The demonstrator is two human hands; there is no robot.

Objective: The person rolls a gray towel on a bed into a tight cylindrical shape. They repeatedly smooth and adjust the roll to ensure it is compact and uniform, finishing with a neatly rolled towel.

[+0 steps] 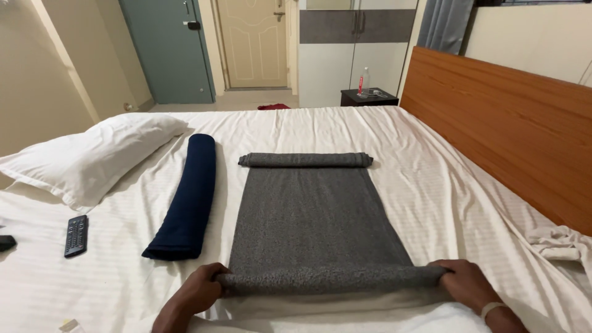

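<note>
On bed, hands grip towel's roll.

A small, slim bottle with a red label is seen upright on the dark nightstand beyond the far end of the bed. At the bottom left edge, a small pale packet is glimpsed on the white sheet, cut off.

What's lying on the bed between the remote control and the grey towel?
In the head view, a rolled navy towel lies on the white sheet between the remote and the grey towel.
</note>
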